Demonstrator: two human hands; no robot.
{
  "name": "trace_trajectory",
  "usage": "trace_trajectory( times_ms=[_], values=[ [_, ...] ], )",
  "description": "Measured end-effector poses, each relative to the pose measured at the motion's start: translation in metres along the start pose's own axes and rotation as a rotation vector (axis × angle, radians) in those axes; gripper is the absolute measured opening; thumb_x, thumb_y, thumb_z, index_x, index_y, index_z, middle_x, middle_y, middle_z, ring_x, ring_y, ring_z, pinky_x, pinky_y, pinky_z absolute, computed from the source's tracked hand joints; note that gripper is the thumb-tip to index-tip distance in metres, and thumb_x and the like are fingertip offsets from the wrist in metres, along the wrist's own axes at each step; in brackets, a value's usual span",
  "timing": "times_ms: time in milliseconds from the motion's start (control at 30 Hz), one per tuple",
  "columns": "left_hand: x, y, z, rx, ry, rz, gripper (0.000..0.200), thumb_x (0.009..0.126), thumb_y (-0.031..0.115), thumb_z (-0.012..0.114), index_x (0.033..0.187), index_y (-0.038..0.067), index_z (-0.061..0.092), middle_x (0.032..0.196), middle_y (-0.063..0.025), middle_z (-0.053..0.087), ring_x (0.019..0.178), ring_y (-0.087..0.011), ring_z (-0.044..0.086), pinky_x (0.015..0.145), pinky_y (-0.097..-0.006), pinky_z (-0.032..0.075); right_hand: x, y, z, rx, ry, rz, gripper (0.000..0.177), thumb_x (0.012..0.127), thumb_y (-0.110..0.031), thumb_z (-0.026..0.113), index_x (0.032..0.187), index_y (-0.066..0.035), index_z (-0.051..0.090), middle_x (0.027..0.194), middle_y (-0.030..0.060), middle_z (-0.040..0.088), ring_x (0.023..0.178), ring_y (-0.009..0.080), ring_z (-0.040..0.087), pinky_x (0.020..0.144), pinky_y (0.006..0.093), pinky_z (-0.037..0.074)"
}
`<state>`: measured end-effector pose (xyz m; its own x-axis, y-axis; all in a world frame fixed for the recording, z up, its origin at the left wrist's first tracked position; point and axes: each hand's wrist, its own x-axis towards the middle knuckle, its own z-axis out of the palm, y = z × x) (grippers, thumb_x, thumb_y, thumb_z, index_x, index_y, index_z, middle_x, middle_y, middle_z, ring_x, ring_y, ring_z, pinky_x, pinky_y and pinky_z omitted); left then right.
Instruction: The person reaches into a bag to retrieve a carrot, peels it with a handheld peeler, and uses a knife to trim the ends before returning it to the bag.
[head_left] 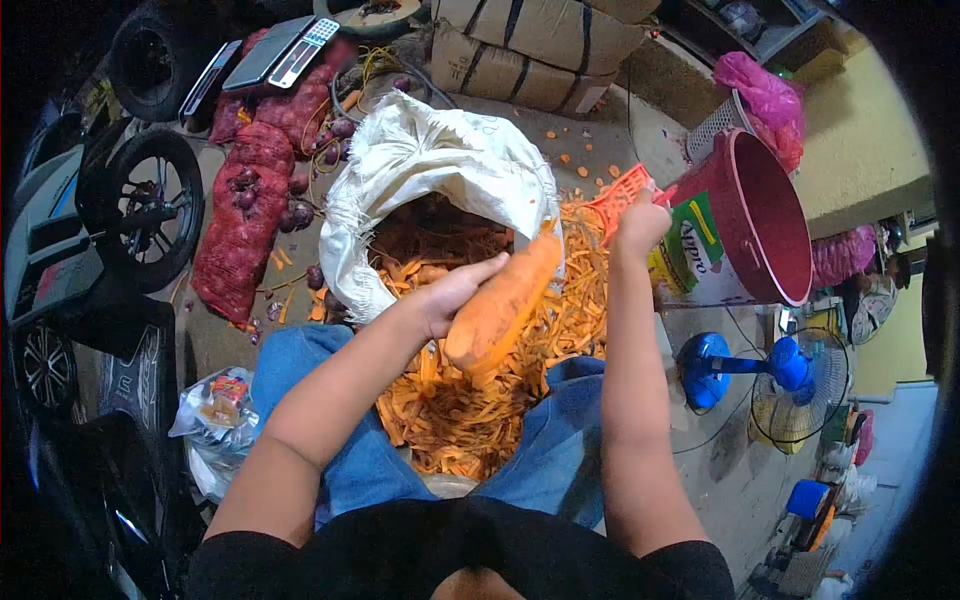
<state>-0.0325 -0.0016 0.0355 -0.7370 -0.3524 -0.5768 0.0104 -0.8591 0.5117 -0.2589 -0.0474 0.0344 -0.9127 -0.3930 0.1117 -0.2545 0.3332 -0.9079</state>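
Note:
My left hand [458,300] is wrapped round a large orange carrot [510,305], which slants up to the right above my lap. Most of its surface is bright, with some dark patches. In my right hand [641,228], closed by the bucket, is an orange-red plastic tool with a slotted head [622,200], apart from the carrot. Between my legs lies a heap of orange peelings [460,430]. Just beyond my left hand stands a white woven sack [440,145], its mouth folded back and carrots and peelings showing inside.
A dark red bucket [735,215] lies tilted at the right, near a blue fan [790,365]. Red net sacks of onions [245,220] lie at the left beside a motorbike wheel [155,210]. Strapped cardboard bundles [530,50] and a scale [275,55] are at the back.

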Motion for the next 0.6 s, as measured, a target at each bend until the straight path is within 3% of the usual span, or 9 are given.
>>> trace_trajectory(
  times_ms=[67,200,267,333,400,467,500,533,600],
  values=[
    [0.011,-0.001,-0.014,-0.149,-0.067,0.078,0.044,0.083,0.039,0.033,0.110,0.005,0.040,0.100,-0.0095,0.051,0.087,-0.0178,0.052,0.076,-0.0320,0.042,-0.033,-0.023,-0.007,0.364,-0.201,-0.183,0.025,0.080,-0.021,0.046,0.074,0.003,0.050,0.063,0.0077,0.052,0.056,0.0139,0.047,0.052,0.0302,0.038],
    [0.035,-0.001,-0.034,-0.288,-0.120,0.139,0.044,0.084,0.040,0.030,0.108,0.005,0.041,0.097,-0.0087,0.053,0.083,-0.0198,0.054,0.072,-0.0341,0.045,-0.103,-0.029,-0.007,0.353,-0.609,-0.260,0.026,0.080,-0.024,0.049,0.073,0.001,0.049,0.057,0.0049,0.050,0.052,0.0116,0.045,0.048,0.0271,0.036],
    [0.032,0.001,-0.033,-0.337,-0.128,0.167,0.041,0.085,0.038,0.027,0.105,0.005,0.043,0.094,-0.0082,0.054,0.078,-0.0188,0.055,0.068,-0.0339,0.047,-0.128,-0.036,-0.014,0.236,-0.594,-0.396,0.025,0.080,-0.024,0.048,0.073,0.000,0.050,0.056,0.0093,0.050,0.050,0.0149,0.045,0.048,0.0289,0.036],
    [0.034,-0.002,-0.033,-0.343,-0.042,0.247,0.030,0.085,0.028,0.033,0.098,0.005,0.046,0.086,-0.0063,0.057,0.068,-0.0174,0.058,0.060,-0.0299,0.049,-0.132,-0.030,-0.012,0.226,-0.599,-0.395,0.025,0.079,-0.025,0.048,0.074,0.000,0.050,0.056,0.0116,0.049,0.050,0.0179,0.046,0.048,0.0306,0.036],
    [0.023,0.002,-0.026,-0.250,-0.051,0.234,0.029,0.085,0.028,0.033,0.098,0.005,0.047,0.086,-0.0064,0.056,0.069,-0.0163,0.057,0.060,-0.0284,0.049,-0.130,-0.020,-0.006,0.217,-0.602,-0.396,0.025,0.079,-0.025,0.048,0.074,0.000,0.050,0.056,0.0139,0.048,0.049,0.0209,0.046,0.047,0.0323,0.036],
    [0.010,0.008,-0.015,-0.067,-0.070,0.204,0.027,0.085,0.026,0.033,0.097,0.007,0.047,0.085,-0.0065,0.056,0.071,-0.0141,0.057,0.060,-0.0254,0.048,-0.116,-0.011,0.004,0.136,-0.429,-0.541,0.022,0.079,-0.022,0.047,0.075,0.000,0.049,0.058,0.0168,0.048,0.052,0.0262,0.048,0.049,0.0352,0.037],
    [0.029,-0.002,-0.026,0.052,-0.155,0.259,0.026,0.085,0.024,0.034,0.100,0.008,0.047,0.088,-0.0053,0.056,0.073,-0.0129,0.057,0.062,-0.0246,0.047,-0.103,-0.009,0.007,0.105,-0.383,-0.542,0.020,0.079,-0.019,0.046,0.075,0.000,0.049,0.059,0.0156,0.050,0.056,0.0265,0.051,0.051,0.0360,0.037],
    [0.030,-0.009,-0.022,-0.016,-0.082,0.071,0.029,0.084,0.023,0.035,0.106,0.007,0.045,0.095,-0.0051,0.054,0.078,-0.0125,0.055,0.067,-0.0261,0.046,-0.088,-0.012,0.008,0.111,-0.304,-0.497,0.019,0.079,-0.018,0.046,0.075,0.000,0.050,0.060,0.0146,0.051,0.056,0.0258,0.051,0.051,0.0358,0.037],
    [0.014,-0.015,0.000,0.164,-0.062,0.123,0.032,0.084,0.021,0.034,0.110,0.005,0.042,0.102,-0.0061,0.051,0.082,-0.0125,0.054,0.072,-0.0271,0.044,-0.050,-0.010,0.008,0.101,-0.137,-0.463,0.019,0.079,-0.017,0.046,0.075,0.000,0.050,0.061,0.0126,0.053,0.056,0.0239,0.050,0.052,0.0349,0.037]
  ],
)
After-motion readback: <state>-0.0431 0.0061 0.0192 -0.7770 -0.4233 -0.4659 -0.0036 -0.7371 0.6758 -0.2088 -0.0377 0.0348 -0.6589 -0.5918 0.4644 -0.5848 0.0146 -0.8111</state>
